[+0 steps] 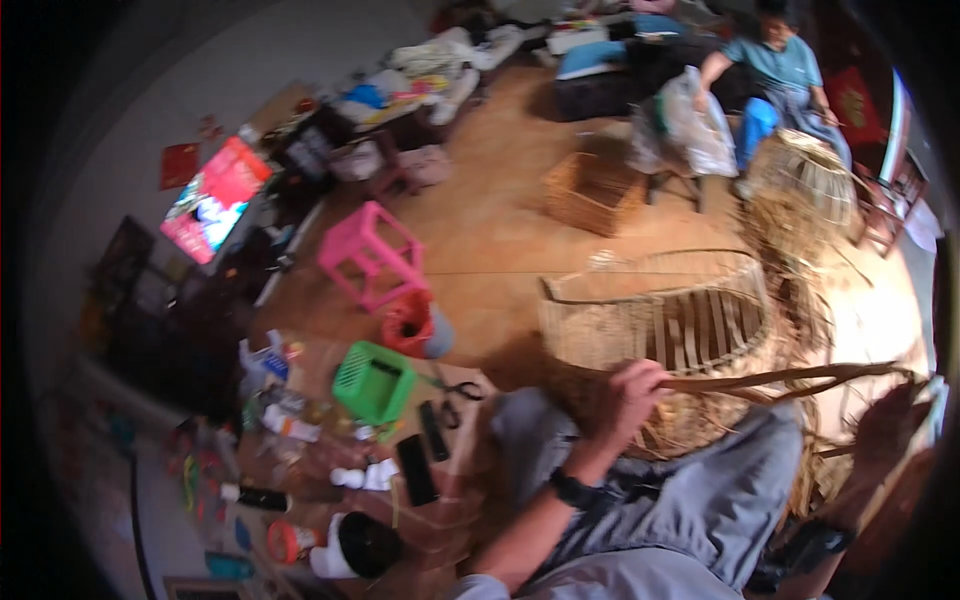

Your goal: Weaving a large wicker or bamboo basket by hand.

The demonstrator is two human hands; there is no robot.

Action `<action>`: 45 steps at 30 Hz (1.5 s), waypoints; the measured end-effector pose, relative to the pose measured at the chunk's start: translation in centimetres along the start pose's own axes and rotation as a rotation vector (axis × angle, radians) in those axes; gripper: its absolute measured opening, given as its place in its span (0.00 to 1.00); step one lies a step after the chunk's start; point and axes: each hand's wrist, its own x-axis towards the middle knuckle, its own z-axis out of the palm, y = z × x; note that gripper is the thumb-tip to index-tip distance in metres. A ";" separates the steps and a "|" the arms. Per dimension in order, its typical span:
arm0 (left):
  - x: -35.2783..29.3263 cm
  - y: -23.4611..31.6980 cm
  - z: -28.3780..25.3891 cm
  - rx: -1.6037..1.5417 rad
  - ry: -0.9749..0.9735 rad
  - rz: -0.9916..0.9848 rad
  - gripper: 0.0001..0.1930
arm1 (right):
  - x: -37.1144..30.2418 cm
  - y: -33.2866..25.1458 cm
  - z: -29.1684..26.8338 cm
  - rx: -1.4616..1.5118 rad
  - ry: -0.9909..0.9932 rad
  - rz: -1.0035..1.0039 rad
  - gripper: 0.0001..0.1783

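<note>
A brown twisted strand of straw (760,382) stretches sideways over my lap. My left hand (630,392), with a dark band on its wrist, is closed round the strand's left end. At the far right, in shadow, my right hand (890,415) grips the other end; its fingers are dark and hard to make out. Just beyond the strand stands a large round wicker basket (655,330) with an open top and upright slats. Loose straw (680,425) hangs at its near side, by my knees.
On my left a low table (470,385) holds a green plastic basket (372,385), scissors (460,395), a black phone (417,470) and bottles. Beyond are a pink stool (370,255), a red-lined bin (408,322) and a rectangular wicker basket (597,193). A person (775,80) sits at the back right beside another woven basket (805,170).
</note>
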 end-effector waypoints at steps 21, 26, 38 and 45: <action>0.9 1.5 -1.2 0.127 0.002 -0.120 0.08 | 10.4 30.1 -4.1 -1.286 0.063 0.052 0.18; 0.8 1.1 -1.2 0.085 0.001 -0.104 0.08 | 9.9 28.3 -2.8 -1.570 -0.149 0.331 0.13; 0.3 -0.4 0.7 -0.150 0.037 -0.289 0.03 | 8.7 30.8 -2.2 -1.375 -0.092 0.123 0.13; 0.7 1.5 -1.0 0.206 0.010 -0.082 0.20 | 13.5 25.6 -0.2 -1.131 0.236 -0.074 0.09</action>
